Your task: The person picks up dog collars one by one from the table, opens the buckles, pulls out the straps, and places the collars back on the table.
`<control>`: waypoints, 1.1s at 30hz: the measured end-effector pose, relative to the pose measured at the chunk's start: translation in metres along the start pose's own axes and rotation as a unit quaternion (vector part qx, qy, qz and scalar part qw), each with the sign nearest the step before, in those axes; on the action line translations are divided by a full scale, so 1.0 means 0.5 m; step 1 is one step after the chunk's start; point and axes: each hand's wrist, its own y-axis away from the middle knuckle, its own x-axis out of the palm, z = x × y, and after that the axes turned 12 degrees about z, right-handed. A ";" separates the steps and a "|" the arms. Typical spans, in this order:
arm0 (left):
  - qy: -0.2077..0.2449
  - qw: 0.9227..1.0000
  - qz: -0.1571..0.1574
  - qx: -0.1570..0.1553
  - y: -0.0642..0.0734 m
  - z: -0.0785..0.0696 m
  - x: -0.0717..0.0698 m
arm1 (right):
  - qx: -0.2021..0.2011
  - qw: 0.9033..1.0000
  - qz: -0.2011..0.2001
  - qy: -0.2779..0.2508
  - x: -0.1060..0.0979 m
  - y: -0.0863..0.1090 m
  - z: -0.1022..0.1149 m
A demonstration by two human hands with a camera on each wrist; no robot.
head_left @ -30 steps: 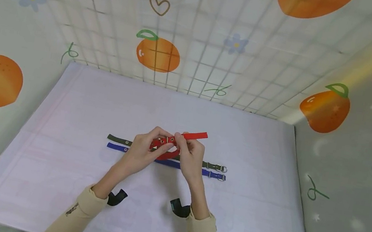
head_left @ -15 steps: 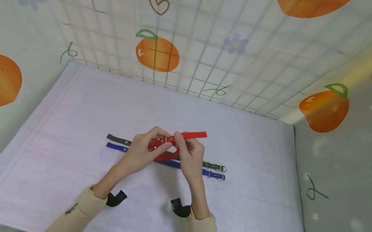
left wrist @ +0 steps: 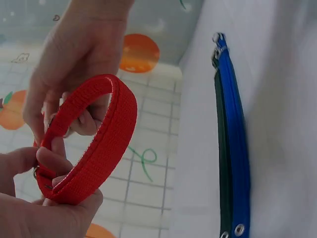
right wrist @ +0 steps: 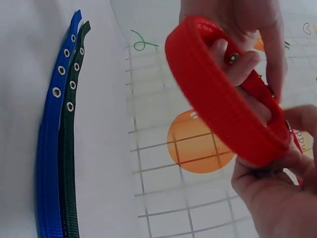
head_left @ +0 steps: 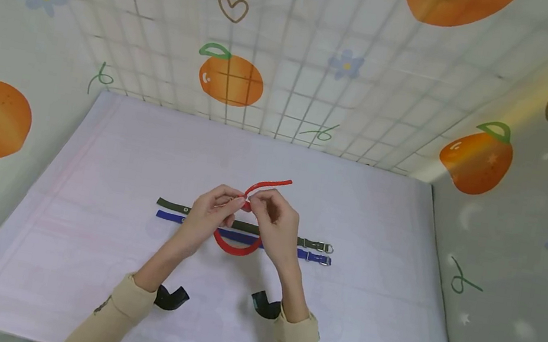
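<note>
A red webbing collar, bent into a loop, is held above the table between both hands, its free end sticking up to the right. My left hand pinches it near the buckle. My right hand pinches the strap beside the buckle; the fingers hide most of the metal parts. In the left wrist view the collar's loop faces the camera, and some fingers reach inside it. Beneath the hands lie a dark green collar and a blue collar, flat and side by side, with metal eyelets and buckles.
The table's white cover stretches around the hands. A printed curtain over a wire grid rises behind, with curtain sides at left and right. Black bent pieces show beside both sleeve cuffs.
The red collar has turned: its free end now stands higher and edge-on, and the loop hangs lower toward me. Both hands have shifted slightly upward. The green and blue collars stay put.
</note>
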 end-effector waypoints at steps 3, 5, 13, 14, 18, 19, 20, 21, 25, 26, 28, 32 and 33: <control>0.043 0.999 0.003 -0.023 0.000 0.000 -0.002 | 0.013 1.000 0.007 0.015 0.001 -0.002 -0.002; 0.056 0.998 0.007 -0.031 0.000 0.003 -0.004 | 0.024 0.999 0.013 0.022 0.000 -0.001 -0.002; 0.088 0.995 0.014 -0.055 0.000 0.006 -0.003 | 0.052 0.998 0.035 0.028 -0.006 0.001 0.004; 0.095 0.994 0.013 -0.058 0.000 0.007 -0.003 | 0.055 0.997 0.037 0.028 -0.007 0.001 0.004; 0.122 0.990 0.007 -0.068 0.000 0.009 -0.001 | 0.070 0.996 0.046 0.028 -0.009 0.001 0.001; 0.130 0.989 0.006 -0.070 0.000 0.010 -0.001 | 0.075 0.996 0.048 0.028 -0.010 0.001 0.000; 0.136 0.988 0.005 -0.074 0.000 0.011 -0.001 | 0.081 0.995 0.051 0.028 -0.010 0.000 -0.001; 0.144 0.987 0.004 -0.077 0.000 0.011 0.000 | 0.086 0.994 0.053 0.028 -0.011 0.000 -0.001; 0.167 0.982 0.002 -0.088 -0.001 0.012 0.001 | 0.104 0.992 0.063 0.028 -0.015 -0.001 -0.001; 0.171 0.981 0.002 -0.090 -0.001 0.012 0.001 | 0.107 0.992 0.065 0.027 -0.016 -0.002 -0.002; 0.175 0.980 0.002 -0.090 -0.001 0.012 0.002 | 0.112 0.991 0.069 0.026 -0.018 -0.003 -0.003; 0.175 0.980 0.005 -0.091 -0.001 0.012 0.003 | 0.119 0.990 0.073 0.024 -0.020 -0.003 -0.006; 0.173 0.981 0.005 -0.090 0.000 0.012 0.004 | 0.120 0.990 0.074 0.024 -0.020 -0.003 -0.006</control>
